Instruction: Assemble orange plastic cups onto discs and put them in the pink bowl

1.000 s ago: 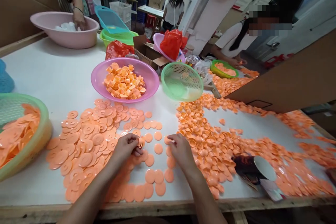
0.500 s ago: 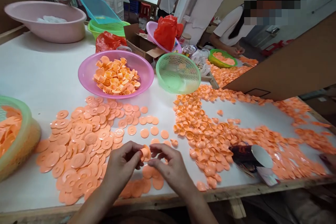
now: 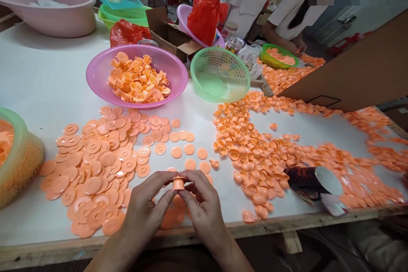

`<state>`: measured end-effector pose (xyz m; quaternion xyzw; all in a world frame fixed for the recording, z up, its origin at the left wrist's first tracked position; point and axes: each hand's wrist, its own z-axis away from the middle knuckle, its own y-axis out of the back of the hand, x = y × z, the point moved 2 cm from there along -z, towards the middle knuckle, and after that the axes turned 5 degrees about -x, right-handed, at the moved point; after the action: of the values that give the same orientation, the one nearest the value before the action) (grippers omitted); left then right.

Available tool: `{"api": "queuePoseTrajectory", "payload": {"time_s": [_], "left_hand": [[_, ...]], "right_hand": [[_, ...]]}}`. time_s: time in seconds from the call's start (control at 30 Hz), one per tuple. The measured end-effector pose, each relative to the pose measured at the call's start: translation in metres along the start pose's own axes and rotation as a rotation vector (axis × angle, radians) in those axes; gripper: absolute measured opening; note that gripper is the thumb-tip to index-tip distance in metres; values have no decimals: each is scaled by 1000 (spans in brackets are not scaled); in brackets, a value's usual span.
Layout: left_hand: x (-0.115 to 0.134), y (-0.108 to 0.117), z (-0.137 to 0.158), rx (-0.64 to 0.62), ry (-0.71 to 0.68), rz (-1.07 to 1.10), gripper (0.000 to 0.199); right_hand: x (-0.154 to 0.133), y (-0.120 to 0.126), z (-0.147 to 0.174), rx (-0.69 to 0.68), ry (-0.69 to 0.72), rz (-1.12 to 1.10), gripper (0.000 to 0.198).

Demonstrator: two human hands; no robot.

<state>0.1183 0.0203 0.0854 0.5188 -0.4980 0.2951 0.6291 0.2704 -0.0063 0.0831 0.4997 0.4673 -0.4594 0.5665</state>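
Note:
Near the table's front edge, a small orange toy cup [image 3: 178, 184] is pinched between the fingers and thumbs of both hands. My left hand [image 3: 151, 202] grips it from the left and my right hand [image 3: 204, 202] from the right, thumbs below, forefingers above. A disc-like piece shows at the cup's top; fingers partly cover it. Flat orange saucers [image 3: 108, 158] lie in a loose heap to the left and beyond the hands. To the right spreads a pile of small orange cups [image 3: 245, 148]. One lone cup [image 3: 214, 163] sits just beyond my right hand.
A pink basin [image 3: 137, 104] holds cup-and-saucer pieces, beside a green strainer basket [image 3: 219, 93]. Another green basket [image 3: 24, 157] stands at left. A dark mug-like container [image 3: 302, 180] lies right. Cardboard [image 3: 357, 68] rises at the right; a co-worker's arm [image 3: 280, 36] is beyond.
My hands have come together around the toy cup, which now stands more upright, with both thumbs at its lower edge. The camera view has tilted down slightly.

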Motion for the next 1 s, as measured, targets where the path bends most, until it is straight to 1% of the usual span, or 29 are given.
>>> {"api": "queuePoseTrajectory", "payload": {"time_s": [0.1,0.2,0.27,0.37,0.5,0.63,0.7,0.77,0.8,0.87,0.9,0.93,0.97,1.0], "left_hand": [[-4,-5,3,-45,68,55,24],[-6,-10,6,-53,84,87,21],[-4,-13,7,-32,51,67,18],[-1,-18,9,-4,-10,38,19],[2,-22,14,14,-79,4,18],[2,-22,20,42,-189,-53,28],[1,-22,22,50,-212,-68,29],[0,-24,23,19,-212,-51,27],[0,-25,23,-9,-196,-34,25],[-2,-23,14,-43,-132,-4,19],[-4,-19,4,-14,-82,-3,17],[-6,-10,-10,61,-26,-14,16],[-8,3,-28,170,28,-35,18],[-8,20,-50,297,70,-61,21]], "right_hand": [[4,-3,3,14,-19,18,31],[11,-4,5,38,-15,68,33],[16,-4,6,59,16,110,36],[19,-4,7,117,49,179,36],[13,-4,11,167,84,244,31],[11,-8,15,173,86,199,28],[14,-11,16,187,71,173,27],[16,-13,14,201,67,160,26],[16,-13,11,190,64,150,26],[16,-7,2,100,34,132,28],[16,-1,-2,42,12,134,30],[17,8,-7,-4,-6,156,32],[19,19,-12,-22,-9,204,33],[24,33,-16,1,0,274,34]]}}
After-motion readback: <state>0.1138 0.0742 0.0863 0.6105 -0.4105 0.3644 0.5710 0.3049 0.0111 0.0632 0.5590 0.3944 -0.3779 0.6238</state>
